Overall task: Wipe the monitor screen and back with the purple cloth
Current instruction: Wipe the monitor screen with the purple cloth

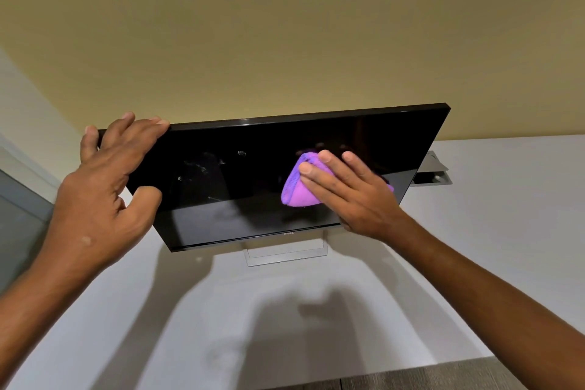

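A black monitor [247, 168] stands on a clear stand [285, 255] on a white desk, its dark screen facing me with smudges near the left middle. My left hand [107, 180] grips the monitor's upper left corner, fingers over the top edge and thumb on the screen. A folded purple cloth [297, 190] lies on the right half of the screen. My right hand [351, 193] presses it flat against the glass with straight fingers. The monitor's back is hidden.
The white desk [474, 263] stretches around and in front of the monitor. A grey cable hatch [433, 172] sits in the desk behind the monitor's right side. A yellow wall rises behind. The desk's front edge shows at the bottom right.
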The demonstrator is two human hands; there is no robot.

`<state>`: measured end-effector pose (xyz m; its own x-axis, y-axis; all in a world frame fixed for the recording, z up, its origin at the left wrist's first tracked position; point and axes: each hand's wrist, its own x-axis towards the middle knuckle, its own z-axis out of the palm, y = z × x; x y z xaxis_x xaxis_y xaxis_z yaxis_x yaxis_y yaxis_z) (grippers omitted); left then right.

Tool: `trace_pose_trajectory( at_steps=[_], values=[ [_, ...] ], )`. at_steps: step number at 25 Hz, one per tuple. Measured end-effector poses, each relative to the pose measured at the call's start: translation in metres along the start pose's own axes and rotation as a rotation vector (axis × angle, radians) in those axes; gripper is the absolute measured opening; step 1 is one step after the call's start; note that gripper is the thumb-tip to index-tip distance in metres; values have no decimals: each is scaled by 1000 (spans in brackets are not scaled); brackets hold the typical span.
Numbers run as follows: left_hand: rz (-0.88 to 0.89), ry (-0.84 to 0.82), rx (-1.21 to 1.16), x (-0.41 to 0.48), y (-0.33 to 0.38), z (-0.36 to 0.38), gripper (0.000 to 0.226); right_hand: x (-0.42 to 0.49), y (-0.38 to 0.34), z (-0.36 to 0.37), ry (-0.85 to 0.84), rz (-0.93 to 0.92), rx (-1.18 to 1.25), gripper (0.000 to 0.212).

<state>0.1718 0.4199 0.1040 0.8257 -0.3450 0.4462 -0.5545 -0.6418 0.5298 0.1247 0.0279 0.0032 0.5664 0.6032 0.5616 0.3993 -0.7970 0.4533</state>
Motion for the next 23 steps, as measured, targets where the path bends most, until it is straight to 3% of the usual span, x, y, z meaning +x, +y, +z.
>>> trace_pose_trajectory(
  at_steps=[5,9,11,15,23],
  values=[
    [0,-3,-52,-1,-1,0,80,-30,29,-11,84,414,-27,65],
    [3,25,-44,0,0,1,79,-34,32,-12,162,793,123,65],
    [8,30,-46,0,1,1,79,-24,24,-8,211,882,235,65],
    [-1,15,-46,0,-1,0,81,10,2,1,235,863,307,68],
    [-37,31,-65,-2,2,2,80,83,-66,21,208,496,209,72]
  ],
)
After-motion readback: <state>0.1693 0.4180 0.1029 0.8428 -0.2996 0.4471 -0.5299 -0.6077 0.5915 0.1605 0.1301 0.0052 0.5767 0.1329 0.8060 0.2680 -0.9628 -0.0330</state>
